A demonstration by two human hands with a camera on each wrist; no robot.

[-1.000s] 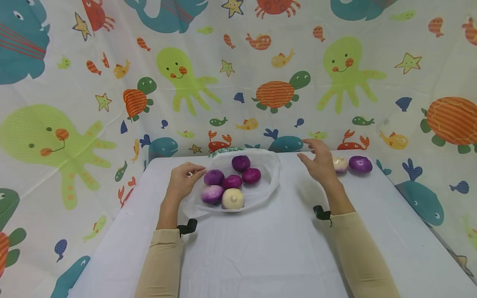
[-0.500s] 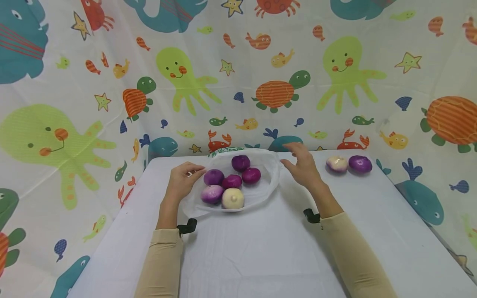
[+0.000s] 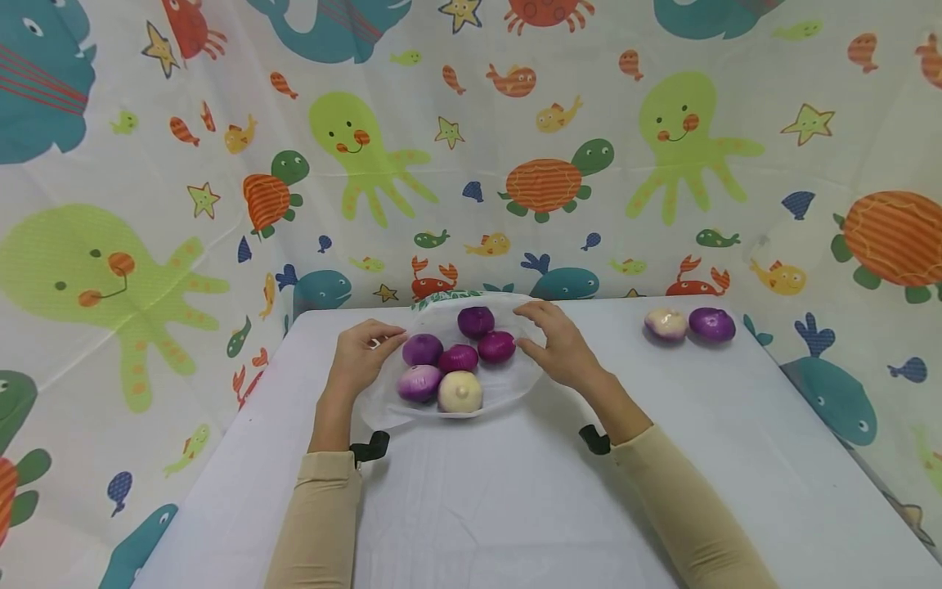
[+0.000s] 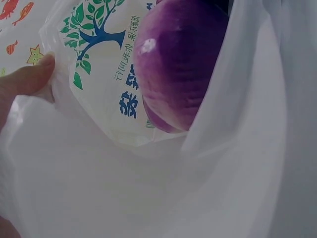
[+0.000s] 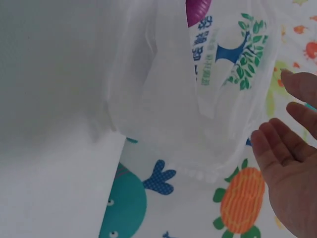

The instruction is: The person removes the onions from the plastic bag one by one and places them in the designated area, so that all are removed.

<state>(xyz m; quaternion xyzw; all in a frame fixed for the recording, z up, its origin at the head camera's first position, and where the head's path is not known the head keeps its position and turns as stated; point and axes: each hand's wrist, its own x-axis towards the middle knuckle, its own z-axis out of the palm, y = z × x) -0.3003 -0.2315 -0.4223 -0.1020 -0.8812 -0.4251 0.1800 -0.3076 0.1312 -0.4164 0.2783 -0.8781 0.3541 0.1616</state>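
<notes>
A white plastic bag (image 3: 508,393) lies spread open on the table, with several purple onions (image 3: 459,360) and a pale onion (image 3: 459,393) in it. My left hand (image 3: 358,357) pinches the bag's left rim between thumb and fingers; the left wrist view shows a thumb (image 4: 37,74) against the plastic, beside a purple onion (image 4: 178,64). At the right rim, my right hand (image 3: 562,345) has thumb and fingers spread with nothing between them. Seen from the right wrist, its loosely bent fingers (image 5: 277,144) are beside the bag (image 5: 168,114); whether they touch it I cannot tell.
Two more onions, one whitish (image 3: 666,325) and one purple (image 3: 711,325), sit side by side at the table's back right. A sea-animal patterned cloth (image 3: 471,123) hangs right behind the white table (image 3: 515,507) and along its sides.
From near the two onions at the right, my right hand has moved left to the bag's right rim. My left hand, the bag and its onions have stayed put.
</notes>
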